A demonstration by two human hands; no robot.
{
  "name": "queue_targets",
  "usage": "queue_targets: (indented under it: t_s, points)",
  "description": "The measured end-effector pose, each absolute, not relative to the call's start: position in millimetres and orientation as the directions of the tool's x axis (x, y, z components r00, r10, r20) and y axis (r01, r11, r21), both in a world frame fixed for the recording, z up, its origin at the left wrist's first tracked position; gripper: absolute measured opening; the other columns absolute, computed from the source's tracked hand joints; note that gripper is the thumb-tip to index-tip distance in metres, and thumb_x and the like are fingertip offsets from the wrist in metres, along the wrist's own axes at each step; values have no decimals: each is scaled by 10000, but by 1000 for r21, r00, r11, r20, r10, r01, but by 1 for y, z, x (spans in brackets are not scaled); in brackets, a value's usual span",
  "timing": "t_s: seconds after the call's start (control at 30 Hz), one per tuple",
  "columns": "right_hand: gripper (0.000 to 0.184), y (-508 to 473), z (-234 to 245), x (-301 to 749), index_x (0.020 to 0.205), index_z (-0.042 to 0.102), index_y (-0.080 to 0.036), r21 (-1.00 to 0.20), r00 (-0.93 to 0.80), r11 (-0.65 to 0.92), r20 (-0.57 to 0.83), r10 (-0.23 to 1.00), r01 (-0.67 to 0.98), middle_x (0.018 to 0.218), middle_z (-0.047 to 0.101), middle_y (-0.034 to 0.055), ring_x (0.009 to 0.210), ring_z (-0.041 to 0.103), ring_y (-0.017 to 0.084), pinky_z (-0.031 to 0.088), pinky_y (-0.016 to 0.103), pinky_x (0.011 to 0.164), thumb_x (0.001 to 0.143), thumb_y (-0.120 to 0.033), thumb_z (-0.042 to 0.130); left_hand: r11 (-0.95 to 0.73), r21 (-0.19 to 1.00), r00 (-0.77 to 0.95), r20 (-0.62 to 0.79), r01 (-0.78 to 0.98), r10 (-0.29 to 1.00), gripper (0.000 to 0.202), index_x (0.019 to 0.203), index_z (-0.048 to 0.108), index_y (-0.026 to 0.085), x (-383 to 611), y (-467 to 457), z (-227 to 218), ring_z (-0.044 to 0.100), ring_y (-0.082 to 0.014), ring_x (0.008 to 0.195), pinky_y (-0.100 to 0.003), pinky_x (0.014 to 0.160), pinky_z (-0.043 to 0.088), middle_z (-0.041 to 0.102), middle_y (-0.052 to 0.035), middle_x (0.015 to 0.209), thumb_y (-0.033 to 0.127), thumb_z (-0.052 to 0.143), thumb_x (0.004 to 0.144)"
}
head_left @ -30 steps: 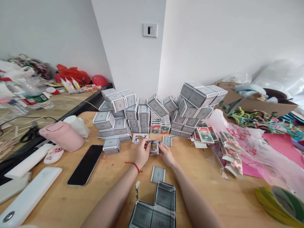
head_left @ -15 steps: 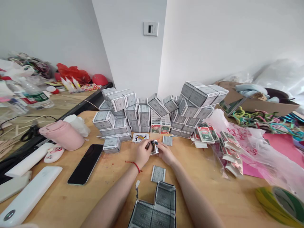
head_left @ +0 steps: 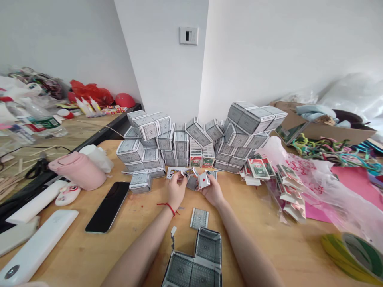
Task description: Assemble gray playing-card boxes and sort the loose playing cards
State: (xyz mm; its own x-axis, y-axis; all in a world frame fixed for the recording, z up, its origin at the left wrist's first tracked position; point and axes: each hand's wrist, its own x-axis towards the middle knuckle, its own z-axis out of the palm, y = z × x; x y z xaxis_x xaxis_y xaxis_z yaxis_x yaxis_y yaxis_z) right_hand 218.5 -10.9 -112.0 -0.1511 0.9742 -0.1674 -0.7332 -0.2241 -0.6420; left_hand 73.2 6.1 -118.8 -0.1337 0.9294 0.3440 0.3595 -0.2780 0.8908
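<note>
My right hand grips a folded playing card with a red heart facing me. Beside it, between my hands, shows a grey patterned card back; whether the two are joined I cannot tell. My left hand, a red string at its wrist, is closed in a pinch with a small white piece at its fingertips, too small to name. Behind that hand a face card lies flat on the table. A single card rests back-up between my forearms, just beyond a block of boxes folded from cards.
Stacked card boxes stand along the wall. Left are a phone, a pink pouch and a white power bank. On the right lie card packs, plastic wrapping and a tape roll.
My hands have moved apart from being together. The right has turned, so the heart card now faces me; the left has drawn slightly left.
</note>
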Motion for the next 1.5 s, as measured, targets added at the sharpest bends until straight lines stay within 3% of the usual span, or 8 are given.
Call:
queue_targets:
  t_s: [0.17, 0.33, 0.5, 0.63, 0.73, 0.87, 1.13, 1.5]
  points:
    - [186, -9, -116, 219, 748, 558, -190, -736, -8, -79, -99, 995, -672, 687, 603, -5, 575, 554, 129, 456, 271, 562, 692, -363, 599, -382, 850, 34, 398, 364, 917, 153, 857, 515, 173, 78, -2, -114, 570, -124, 703, -256, 657, 465, 592, -24, 790, 241, 537, 722]
    - [223, -12, -117, 213, 717, 498, -206, -896, 139, 64, 2, 990, -440, 643, 535, -46, 530, 493, 97, 396, 223, 504, 637, -340, 658, -524, 763, 233, 470, 377, 852, 82, 750, 486, 178, 80, -9, -104, 532, -160, 899, -297, 758, 457, 533, -55, 960, 162, 536, 687]
    - [235, -15, -115, 209, 710, 487, -197, -956, 163, 144, 105, 981, -255, 693, 525, -34, 626, 503, 107, 403, 228, 591, 632, -334, 661, -590, 701, 330, 490, 401, 807, 106, 672, 444, 179, 79, -12, -98, 453, -190, 1066, -345, 890, 397, 483, -70, 1121, 111, 526, 664]
    - [249, -13, -118, 210, 735, 496, -200, -961, 187, 115, 68, 980, -251, 708, 548, -22, 629, 514, 120, 410, 231, 567, 633, -366, 651, -579, 700, 353, 462, 418, 813, 142, 602, 411, 179, 79, -10, -102, 475, -188, 1037, -337, 851, 420, 492, -69, 1098, 124, 524, 667]
    - [298, -11, -121, 211, 844, 514, -209, -941, 199, 49, -20, 980, -336, 771, 593, 4, 643, 544, 139, 417, 234, 530, 648, -401, 630, -529, 709, 293, 440, 467, 849, 131, 603, 426, 177, 79, -8, -107, 487, -194, 1011, -316, 773, 449, 489, -70, 1047, 150, 540, 664]
    - [354, -11, -122, 211, 949, 538, -206, -911, 148, 8, -59, 987, -412, 874, 619, 32, 737, 573, 159, 442, 248, 592, 651, -368, 639, -480, 716, 253, 408, 507, 877, 132, 596, 424, 176, 80, -8, -107, 523, -183, 918, -280, 645, 457, 467, -67, 1028, 129, 533, 653]
    - [356, -12, -119, 212, 939, 570, -190, -938, 114, 14, -27, 993, -347, 923, 633, 47, 833, 577, 182, 452, 279, 692, 620, -314, 669, -546, 656, 357, 414, 521, 837, 162, 575, 411, 178, 80, -13, -100, 539, -166, 837, -291, 683, 445, 482, -60, 1046, 50, 506, 606]
    - [330, -12, -115, 212, 915, 581, -185, -953, 81, 34, 10, 997, -301, 879, 640, 42, 822, 583, 164, 436, 296, 769, 617, -289, 674, -529, 651, 328, 415, 545, 849, 174, 569, 387, 177, 81, -13, -101, 532, -161, 811, -286, 678, 436, 474, -62, 1010, 43, 494, 596]
